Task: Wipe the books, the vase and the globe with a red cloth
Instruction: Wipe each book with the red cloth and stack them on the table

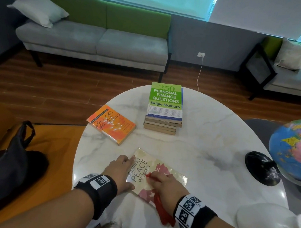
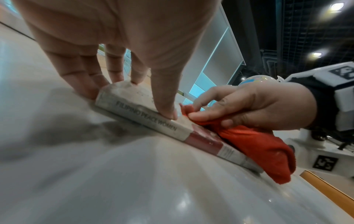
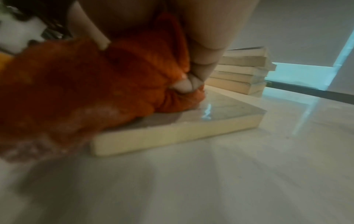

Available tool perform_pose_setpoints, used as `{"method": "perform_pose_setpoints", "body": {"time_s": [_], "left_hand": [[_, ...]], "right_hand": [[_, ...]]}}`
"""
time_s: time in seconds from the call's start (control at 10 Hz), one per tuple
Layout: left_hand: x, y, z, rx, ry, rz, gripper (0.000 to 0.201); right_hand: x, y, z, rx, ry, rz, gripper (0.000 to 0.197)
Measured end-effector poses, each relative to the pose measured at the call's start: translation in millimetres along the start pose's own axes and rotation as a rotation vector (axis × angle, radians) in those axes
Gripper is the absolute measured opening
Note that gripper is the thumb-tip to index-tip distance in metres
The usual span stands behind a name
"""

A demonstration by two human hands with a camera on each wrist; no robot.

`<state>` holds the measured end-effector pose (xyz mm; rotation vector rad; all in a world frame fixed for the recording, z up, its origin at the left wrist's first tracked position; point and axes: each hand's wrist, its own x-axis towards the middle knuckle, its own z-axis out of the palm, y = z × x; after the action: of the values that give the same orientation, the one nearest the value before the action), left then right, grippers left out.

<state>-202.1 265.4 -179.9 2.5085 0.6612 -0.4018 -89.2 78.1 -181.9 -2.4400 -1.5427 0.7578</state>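
Observation:
The book "Filipino Peace Women" (image 1: 169,170) lies flat near the front of the round marble table (image 1: 205,143). My left hand (image 1: 124,164) presses its spine edge with straight fingers, thumb on the cover (image 2: 141,91). My right hand (image 1: 161,182) grips a bunched red cloth (image 1: 162,212) and holds it down on the cover (image 2: 258,148) (image 3: 95,91). An orange book (image 1: 110,124) and a stack of books (image 1: 164,107) lie farther back. The globe (image 1: 291,149) stands at the right edge. A white vase (image 1: 266,222) sits at the near right, partly cut off.
The globe's black base (image 1: 262,168) rests on the table's right side. A black bag (image 1: 13,159) lies on an orange seat to the left. A grey and green sofa (image 1: 97,41) stands beyond the table across a wooden floor.

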Motion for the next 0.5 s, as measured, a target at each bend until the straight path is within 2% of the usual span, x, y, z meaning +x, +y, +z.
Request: {"method": "perform_pose_setpoints", "body": {"time_s": [0.1, 0.2, 0.3, 0.4, 0.5], "left_hand": [[0.2, -0.5, -0.3, 0.002, 0.003, 0.001, 0.1], [0.7, -0.5, -0.1, 0.011, -0.002, 0.002, 0.1], [1.3, -0.7, 0.1, 0.01, 0.0, 0.002, 0.101], [1.4, -0.8, 0.4, 0.014, 0.002, 0.0, 0.101], [1.6, -1.3, 1.4, 0.014, 0.008, 0.001, 0.101]], "right_hand": [[-1.4, 9.7, 5.0, -0.061, -0.077, -0.076, 0.043], [1.8, 17.3, -3.5, -0.1, 0.015, -0.03, 0.046], [2.2, 2.1, -7.6, -0.059, -0.038, -0.016, 0.049], [4.4, 6.6, -12.3, 0.016, -0.1, -0.01, 0.044], [6.8, 7.5, -15.1, -0.001, -0.013, 0.061, 0.053]]}}
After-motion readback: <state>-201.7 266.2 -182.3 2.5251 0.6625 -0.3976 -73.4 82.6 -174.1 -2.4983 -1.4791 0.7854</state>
